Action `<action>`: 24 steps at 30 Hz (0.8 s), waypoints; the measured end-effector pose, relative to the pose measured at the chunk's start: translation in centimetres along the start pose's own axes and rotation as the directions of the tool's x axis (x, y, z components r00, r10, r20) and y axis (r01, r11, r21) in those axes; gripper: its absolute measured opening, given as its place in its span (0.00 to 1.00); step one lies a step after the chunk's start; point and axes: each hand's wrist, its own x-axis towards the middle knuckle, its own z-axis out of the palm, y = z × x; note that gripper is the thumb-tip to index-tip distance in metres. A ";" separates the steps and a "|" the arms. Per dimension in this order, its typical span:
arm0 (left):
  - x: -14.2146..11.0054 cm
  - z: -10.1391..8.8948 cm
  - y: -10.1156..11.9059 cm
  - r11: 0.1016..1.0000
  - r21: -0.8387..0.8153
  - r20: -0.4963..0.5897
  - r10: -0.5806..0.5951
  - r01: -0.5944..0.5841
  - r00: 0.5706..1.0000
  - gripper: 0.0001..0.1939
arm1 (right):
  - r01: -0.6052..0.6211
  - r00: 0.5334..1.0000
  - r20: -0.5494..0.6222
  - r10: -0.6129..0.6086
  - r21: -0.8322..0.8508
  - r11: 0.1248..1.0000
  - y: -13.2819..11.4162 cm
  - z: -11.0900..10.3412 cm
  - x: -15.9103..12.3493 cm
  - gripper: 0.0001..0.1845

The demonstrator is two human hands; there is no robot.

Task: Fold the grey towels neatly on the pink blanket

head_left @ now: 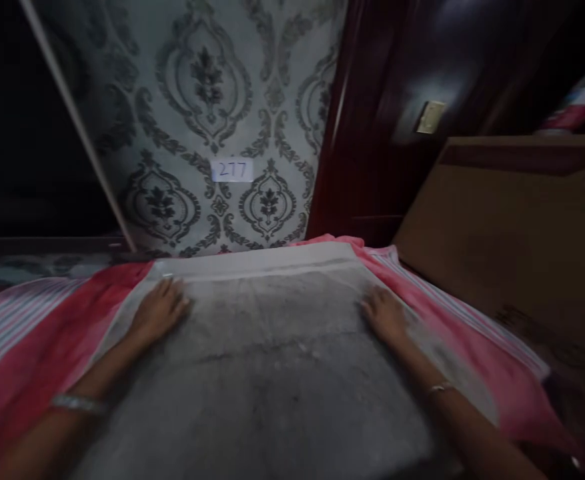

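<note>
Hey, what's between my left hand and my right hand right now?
In the head view, just a stretch of creased grey cloth shows between your left hand and right hand.

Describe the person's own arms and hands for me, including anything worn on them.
The left hand and right hand wear no gloves, and no sleeves show on the visible forearms. Around the left wrist is a fairly broad, pale greyish band; around the right, a thinner silvery bracelet. Blur hides finer detail, such as any rings.
</note>
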 end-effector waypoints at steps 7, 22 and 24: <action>-4.9 3.8 3.9 0.961 0.148 0.277 0.186 -0.233 0.943 0.34 | 0.337 0.909 0.199 -0.365 0.161 0.928 -6.3 2.4 -0.6 0.31; -10.6 -1.3 -2.0 0.931 0.366 0.161 -0.061 -0.002 0.985 0.35 | -0.167 0.953 0.260 0.156 0.020 0.986 9.6 1.6 -1.5 0.31; -10.7 -1.2 -1.7 0.931 0.364 0.121 -0.050 0.003 0.991 0.35 | -0.204 0.950 0.248 0.189 0.035 0.978 9.4 1.3 -0.7 0.31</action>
